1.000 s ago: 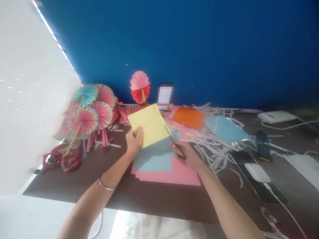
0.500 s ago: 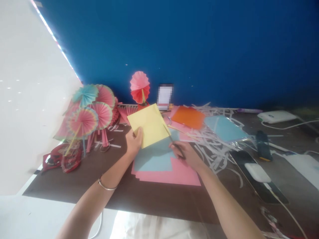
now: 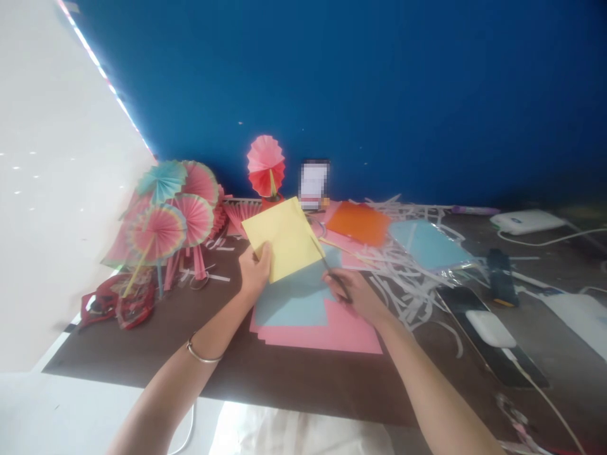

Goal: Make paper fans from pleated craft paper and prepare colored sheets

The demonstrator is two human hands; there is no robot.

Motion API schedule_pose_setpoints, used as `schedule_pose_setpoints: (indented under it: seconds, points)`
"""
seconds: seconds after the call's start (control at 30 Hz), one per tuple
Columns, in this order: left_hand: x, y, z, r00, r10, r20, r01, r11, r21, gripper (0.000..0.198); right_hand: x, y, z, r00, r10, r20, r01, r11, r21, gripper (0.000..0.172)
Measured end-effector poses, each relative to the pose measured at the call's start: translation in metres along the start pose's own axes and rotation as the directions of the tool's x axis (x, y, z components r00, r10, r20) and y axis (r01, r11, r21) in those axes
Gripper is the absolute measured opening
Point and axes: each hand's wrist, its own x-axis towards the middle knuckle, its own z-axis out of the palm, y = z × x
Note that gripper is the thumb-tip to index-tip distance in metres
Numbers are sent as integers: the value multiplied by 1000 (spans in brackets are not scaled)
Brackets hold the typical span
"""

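My left hand (image 3: pixel 256 268) is closed on the lower left corner of a yellow sheet of paper (image 3: pixel 284 240), thumb on top. The sheet is tilted and raised over a blue sheet (image 3: pixel 294 303), which lies on several pink sheets (image 3: pixel 353 332). In my right hand (image 3: pixel 353 291) is a pair of scissors (image 3: pixel 337 278), fingers wrapped round the dark handles. Its blades lie along the right edge of the yellow sheet; whether they are apart I cannot tell.
Folded paper fans (image 3: pixel 159 234) stand at the left, beside red glasses-like items (image 3: pixel 116 303). Paper strips (image 3: pixel 403 278), an orange sheet (image 3: pixel 358 222) and a wrapped blue pack (image 3: pixel 429 243) lie to the right. A phone (image 3: pixel 459 309) with a white case (image 3: pixel 488 328) is further right.
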Motion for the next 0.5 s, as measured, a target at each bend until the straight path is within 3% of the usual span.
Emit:
schedule_pose_setpoints:
  seconds: [0.5]
  points:
    - [0, -3, 0, 1000, 11, -9, -11, 1000, 14, 30, -1, -3, 0, 1000, -13, 5, 13, 999, -37, 38]
